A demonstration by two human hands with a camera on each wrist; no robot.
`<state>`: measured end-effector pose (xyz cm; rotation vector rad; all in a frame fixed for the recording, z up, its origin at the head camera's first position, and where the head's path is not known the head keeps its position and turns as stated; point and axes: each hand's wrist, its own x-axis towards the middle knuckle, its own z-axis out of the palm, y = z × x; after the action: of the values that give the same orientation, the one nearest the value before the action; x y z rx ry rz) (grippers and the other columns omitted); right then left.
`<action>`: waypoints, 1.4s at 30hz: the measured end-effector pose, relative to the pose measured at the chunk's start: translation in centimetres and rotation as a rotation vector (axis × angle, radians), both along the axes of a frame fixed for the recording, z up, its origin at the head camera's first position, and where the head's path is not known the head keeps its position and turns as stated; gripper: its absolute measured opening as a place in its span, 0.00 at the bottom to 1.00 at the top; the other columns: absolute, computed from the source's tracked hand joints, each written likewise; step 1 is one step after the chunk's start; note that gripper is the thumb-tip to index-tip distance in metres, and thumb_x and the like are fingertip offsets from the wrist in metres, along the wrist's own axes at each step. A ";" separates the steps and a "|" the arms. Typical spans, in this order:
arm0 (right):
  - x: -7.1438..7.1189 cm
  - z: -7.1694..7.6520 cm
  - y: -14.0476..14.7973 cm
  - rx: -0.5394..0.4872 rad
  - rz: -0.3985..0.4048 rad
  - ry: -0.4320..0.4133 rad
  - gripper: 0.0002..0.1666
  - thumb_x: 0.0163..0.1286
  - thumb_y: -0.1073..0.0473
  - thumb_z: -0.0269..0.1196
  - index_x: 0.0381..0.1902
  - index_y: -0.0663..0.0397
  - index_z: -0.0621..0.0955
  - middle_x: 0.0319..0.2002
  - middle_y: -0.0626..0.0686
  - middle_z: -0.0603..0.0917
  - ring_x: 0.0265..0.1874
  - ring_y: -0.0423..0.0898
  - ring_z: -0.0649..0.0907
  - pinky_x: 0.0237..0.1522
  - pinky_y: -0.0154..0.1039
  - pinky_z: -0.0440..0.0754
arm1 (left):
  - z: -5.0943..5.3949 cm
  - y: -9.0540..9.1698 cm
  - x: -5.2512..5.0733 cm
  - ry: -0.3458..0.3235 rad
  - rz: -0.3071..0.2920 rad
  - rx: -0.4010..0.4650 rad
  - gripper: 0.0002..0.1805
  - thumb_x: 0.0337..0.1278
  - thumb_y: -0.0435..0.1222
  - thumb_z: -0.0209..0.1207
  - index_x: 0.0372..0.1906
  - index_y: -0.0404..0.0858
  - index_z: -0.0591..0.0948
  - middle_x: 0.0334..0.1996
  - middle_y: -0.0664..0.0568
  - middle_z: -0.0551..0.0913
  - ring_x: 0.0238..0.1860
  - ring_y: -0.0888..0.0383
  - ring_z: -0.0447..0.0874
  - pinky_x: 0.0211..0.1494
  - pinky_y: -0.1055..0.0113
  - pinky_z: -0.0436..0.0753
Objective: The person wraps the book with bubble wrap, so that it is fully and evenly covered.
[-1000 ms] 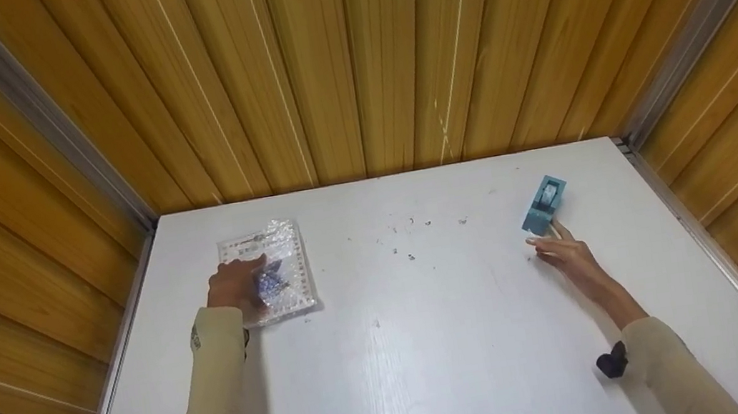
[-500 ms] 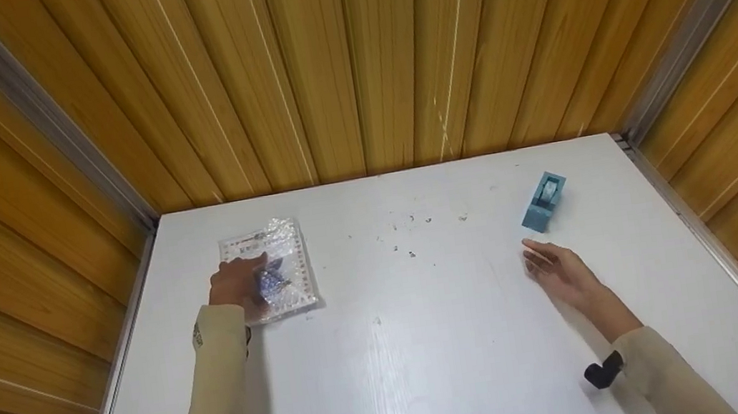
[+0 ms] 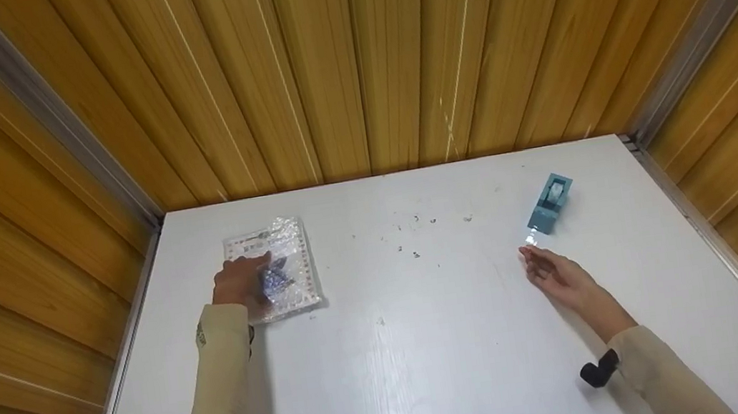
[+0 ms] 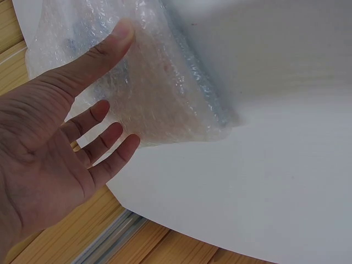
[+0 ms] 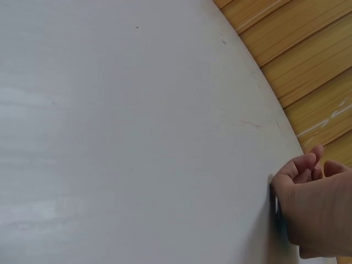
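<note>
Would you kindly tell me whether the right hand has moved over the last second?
Yes: judged by the dark marks on the table in the head view, the right hand has drawn back toward the near side and slightly left.

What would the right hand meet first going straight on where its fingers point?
Probably the yellow wood-grain back wall; its line likely passes left of the boxy teal tape dispenser; depth unclear.

super crinkly, shiny bubble-wrap packet [image 3: 288,266], clear glossy strip of tape [image 3: 531,238], tape dispenser [image 3: 547,211] that looks like smooth plastic, tabletop [image 3: 396,347] pretty slick with a soft sheen, wall panels [image 3: 327,61] with a wood-grain look, kinda satiny, dull metal-looking corner rails [image 3: 61,120], matt cloth sleeves [image 3: 218,394]
</note>
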<state>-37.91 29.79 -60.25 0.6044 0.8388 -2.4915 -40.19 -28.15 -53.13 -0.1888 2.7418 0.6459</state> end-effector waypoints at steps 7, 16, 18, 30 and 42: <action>-0.4 0.7 -0.8 0.044 -0.041 -0.081 0.09 0.77 0.62 0.60 0.41 0.55 0.87 0.40 0.50 0.90 0.42 0.38 0.85 0.53 0.27 0.80 | 0.2 -0.1 -0.1 0.035 -0.085 -0.104 0.57 0.40 0.28 0.79 0.79 0.48 0.64 0.73 0.30 0.67 0.70 0.24 0.63 0.71 0.31 0.68; -0.9 0.9 -0.4 -0.093 -0.057 -0.230 0.10 0.75 0.65 0.61 0.35 0.61 0.87 0.35 0.53 0.91 0.35 0.40 0.87 0.47 0.26 0.83 | 0.2 0.1 0.2 0.023 -0.058 -0.088 0.57 0.39 0.27 0.78 0.79 0.49 0.64 0.73 0.30 0.66 0.71 0.25 0.62 0.72 0.32 0.68; -0.8 1.0 0.0 -0.116 -0.048 -0.249 0.11 0.75 0.65 0.61 0.35 0.63 0.88 0.36 0.55 0.91 0.36 0.41 0.89 0.49 0.26 0.84 | 0.1 0.1 0.1 0.027 -0.067 -0.093 0.57 0.39 0.28 0.79 0.79 0.49 0.64 0.73 0.30 0.66 0.70 0.24 0.63 0.71 0.31 0.68; -0.3 1.4 1.4 -0.117 0.143 -0.185 0.18 0.80 0.60 0.55 0.41 0.66 0.88 0.40 0.58 0.92 0.32 0.39 0.91 0.42 0.19 0.83 | 0.2 -0.2 0.0 0.028 -0.095 -0.101 0.56 0.41 0.29 0.78 0.79 0.48 0.63 0.73 0.29 0.67 0.71 0.23 0.63 0.71 0.30 0.68; 1.0 3.2 1.3 0.576 0.088 0.098 0.08 0.75 0.56 0.63 0.41 0.47 0.89 0.34 0.43 0.92 0.37 0.36 0.89 0.47 0.29 0.87 | 0.4 -0.2 0.2 0.034 -0.100 -0.077 0.56 0.42 0.29 0.78 0.79 0.47 0.63 0.73 0.28 0.66 0.71 0.23 0.62 0.71 0.30 0.67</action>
<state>-36.92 31.11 -57.06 0.6096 1.6055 -2.2042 -39.98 -28.34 -52.74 -0.0574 2.7902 0.5221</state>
